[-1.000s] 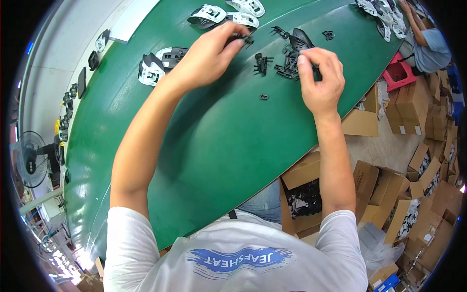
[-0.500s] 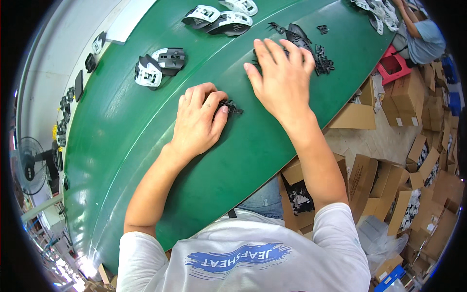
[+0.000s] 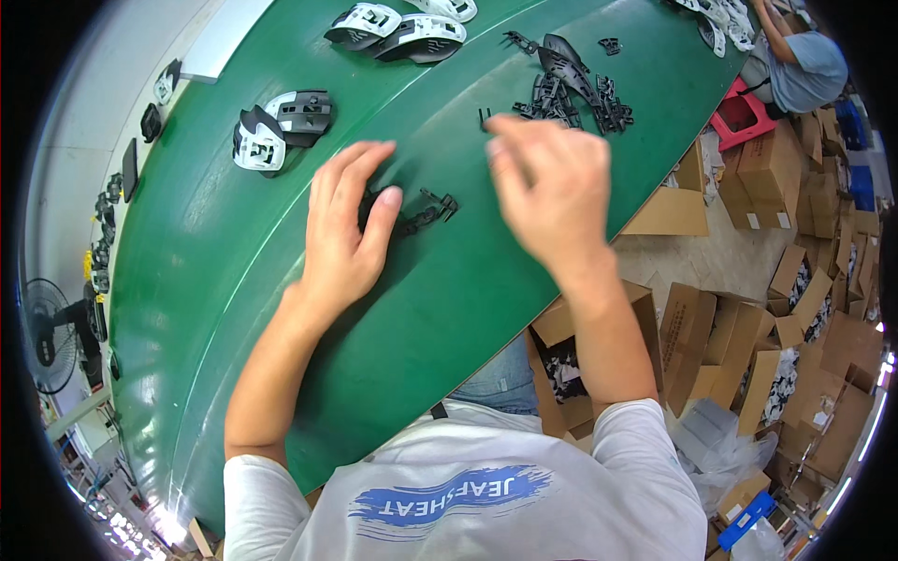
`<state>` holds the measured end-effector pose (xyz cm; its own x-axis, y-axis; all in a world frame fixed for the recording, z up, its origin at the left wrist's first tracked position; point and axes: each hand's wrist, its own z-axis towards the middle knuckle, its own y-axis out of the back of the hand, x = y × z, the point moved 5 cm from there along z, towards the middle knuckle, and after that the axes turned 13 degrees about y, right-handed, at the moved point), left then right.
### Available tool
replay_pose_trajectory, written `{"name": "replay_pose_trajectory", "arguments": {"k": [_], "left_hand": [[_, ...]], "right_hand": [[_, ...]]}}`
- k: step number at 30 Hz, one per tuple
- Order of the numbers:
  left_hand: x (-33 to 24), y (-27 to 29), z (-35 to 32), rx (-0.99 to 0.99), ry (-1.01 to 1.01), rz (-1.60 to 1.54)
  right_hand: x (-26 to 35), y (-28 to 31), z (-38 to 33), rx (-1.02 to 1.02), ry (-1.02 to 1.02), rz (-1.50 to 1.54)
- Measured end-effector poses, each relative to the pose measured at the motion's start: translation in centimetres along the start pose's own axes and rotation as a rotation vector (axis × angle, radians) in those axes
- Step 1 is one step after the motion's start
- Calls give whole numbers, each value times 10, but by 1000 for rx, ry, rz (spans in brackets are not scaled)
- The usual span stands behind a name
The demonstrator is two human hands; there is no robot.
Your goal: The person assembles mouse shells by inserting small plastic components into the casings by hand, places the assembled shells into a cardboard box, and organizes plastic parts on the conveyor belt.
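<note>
My left hand is over the green table, thumb and fingers apart. A thin black plastic part lies just right of its thumb. Something dark shows between thumb and forefinger, mostly hidden. My right hand, blurred, has its fingers curled together. A small black plastic piece sticks out at its fingertips and seems pinched there. Beyond that hand lies a loose pile of black plastic parts, with a longer curved black shell on top.
Black-and-white plastic shells stand in groups at the left and far side. Another person sits at the far right beside a pink stool. Open cardboard boxes fill the floor at right. A fan stands far left.
My right hand has drawn back toward me from the black pile, its fingers now curled. My left hand has shifted left and its fingers have opened, uncovering more of the thin black part.
</note>
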<state>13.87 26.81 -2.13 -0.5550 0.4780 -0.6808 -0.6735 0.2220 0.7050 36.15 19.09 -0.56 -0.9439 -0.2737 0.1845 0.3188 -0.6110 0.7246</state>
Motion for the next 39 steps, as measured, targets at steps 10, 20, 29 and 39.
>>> {"name": "replay_pose_trajectory", "arguments": {"k": [10, 20, 29, 39], "left_hand": [[-44, -61, 75, 192, -398, 224], [-42, -33, 38, 289, -231, 263], [-47, -42, 5, 258, -205, 393], [-43, -42, 16, 212, -159, 253]], "right_hand": [[-51, -2, -29, -21, -113, -110], [-62, 0, -16, -1, -96, -159], [-127, 11, -26, 69, -142, -220], [-180, 2, 6, 75, -16, -259]]}}
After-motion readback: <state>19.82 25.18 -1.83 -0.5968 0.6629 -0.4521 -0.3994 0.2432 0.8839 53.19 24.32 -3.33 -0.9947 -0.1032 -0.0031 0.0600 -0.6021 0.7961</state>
